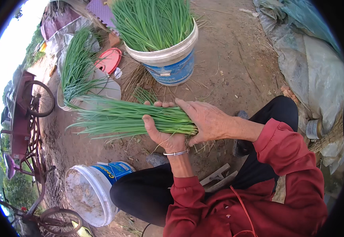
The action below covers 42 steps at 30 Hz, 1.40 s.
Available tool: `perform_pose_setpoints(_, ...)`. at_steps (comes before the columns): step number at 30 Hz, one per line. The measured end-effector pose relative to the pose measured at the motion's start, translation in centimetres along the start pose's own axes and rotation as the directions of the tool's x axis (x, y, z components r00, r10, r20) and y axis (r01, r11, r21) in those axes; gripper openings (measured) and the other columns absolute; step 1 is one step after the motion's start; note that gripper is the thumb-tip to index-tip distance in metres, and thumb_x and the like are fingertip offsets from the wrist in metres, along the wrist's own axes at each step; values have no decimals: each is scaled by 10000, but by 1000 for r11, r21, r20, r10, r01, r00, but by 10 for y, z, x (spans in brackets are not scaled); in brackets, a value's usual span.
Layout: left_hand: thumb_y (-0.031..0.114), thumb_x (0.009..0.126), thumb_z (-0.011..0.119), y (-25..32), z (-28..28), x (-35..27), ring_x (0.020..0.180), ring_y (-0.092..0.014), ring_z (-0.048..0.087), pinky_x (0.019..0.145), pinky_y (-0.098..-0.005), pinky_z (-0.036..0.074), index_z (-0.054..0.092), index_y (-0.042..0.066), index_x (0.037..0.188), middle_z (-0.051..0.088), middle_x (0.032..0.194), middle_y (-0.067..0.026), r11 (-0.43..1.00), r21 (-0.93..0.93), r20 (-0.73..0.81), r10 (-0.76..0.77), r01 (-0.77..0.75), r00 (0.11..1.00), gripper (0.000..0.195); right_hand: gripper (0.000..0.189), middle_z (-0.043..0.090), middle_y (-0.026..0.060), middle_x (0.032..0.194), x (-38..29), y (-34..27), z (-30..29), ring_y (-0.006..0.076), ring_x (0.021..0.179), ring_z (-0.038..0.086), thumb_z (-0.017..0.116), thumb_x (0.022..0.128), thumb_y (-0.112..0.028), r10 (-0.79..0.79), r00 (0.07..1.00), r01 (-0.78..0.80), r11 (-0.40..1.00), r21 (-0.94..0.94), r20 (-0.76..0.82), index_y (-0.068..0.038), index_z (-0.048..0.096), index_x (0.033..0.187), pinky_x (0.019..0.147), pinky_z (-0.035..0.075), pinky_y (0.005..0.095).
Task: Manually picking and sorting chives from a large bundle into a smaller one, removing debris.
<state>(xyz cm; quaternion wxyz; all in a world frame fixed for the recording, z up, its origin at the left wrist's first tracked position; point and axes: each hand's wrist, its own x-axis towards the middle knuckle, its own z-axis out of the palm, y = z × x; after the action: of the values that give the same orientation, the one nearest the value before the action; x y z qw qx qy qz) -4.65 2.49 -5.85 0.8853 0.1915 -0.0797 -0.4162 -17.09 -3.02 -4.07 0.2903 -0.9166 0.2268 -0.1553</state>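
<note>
A bundle of green chives (130, 118) lies across my left hand (166, 134), whose fingers curl up from beneath it and whose thumb rests along the near side. My right hand (209, 121) cups the root ends at the right, its palm and fingers against them. The leaf tips point left. Beyond my hands stands a white and blue plastic bucket (172, 63) packed with upright green chives (155, 23). Another heap of chives (77, 65) droops over a pale container (112, 86) at the left.
An overturned plastic bucket (100, 189) lies beside my left knee. A red lid (109, 60) is on the dirt ground (228, 59) near dry straw (139, 80). Plastic sheeting (305, 59) borders the right, with a tin can (314, 129) beside it. A cargo tricycle (26, 118) stands at far left.
</note>
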Motion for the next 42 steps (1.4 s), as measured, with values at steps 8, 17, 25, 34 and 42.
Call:
perform_pose_setpoints(8,153,771,716,0,27,-8,899,-202,591,802,-341,498,502,9,1115,591,991,-94,950,303,173,20,-73,985,430,482,616,232,854,7,-28,-8,408,871,595,670,664,-131,262,954,-209,930,303,-147,11,477,1082,720,474,426)
perform_pose_setpoints(17,28,734,682,149,73,23,645,-100,588,611,-257,471,604,-1,839,628,782,-38,618,635,199,450,-465,870,134,732,480,144,1212,22,-44,-13,213,975,560,682,706,-161,5,1000,4,815,579,-13,-31,336,1337,845,460,310)
perform_pose_setpoints(25,2,696,677,387,-75,-19,683,-153,590,630,-263,482,575,-51,948,611,801,-87,-60,969,197,774,-240,602,277,430,536,67,1014,30,-38,-4,102,808,553,570,797,-133,225,971,-203,574,794,85,9,470,1190,734,481,246)
perform_pose_setpoints(34,199,579,728,425,-266,-37,858,-277,609,785,-351,463,540,-39,1000,624,901,-168,-178,807,-365,599,563,713,519,290,578,50,941,42,-16,18,82,721,557,546,824,-187,393,911,-365,634,682,122,-11,543,1055,660,468,234)
perform_pose_setpoints(42,202,679,689,426,-313,-19,837,-247,606,745,-342,475,540,-42,986,612,922,-157,-275,612,-419,682,741,599,419,279,586,42,893,49,11,38,82,684,548,566,815,-206,518,837,-508,611,607,179,-5,559,1009,645,463,233)
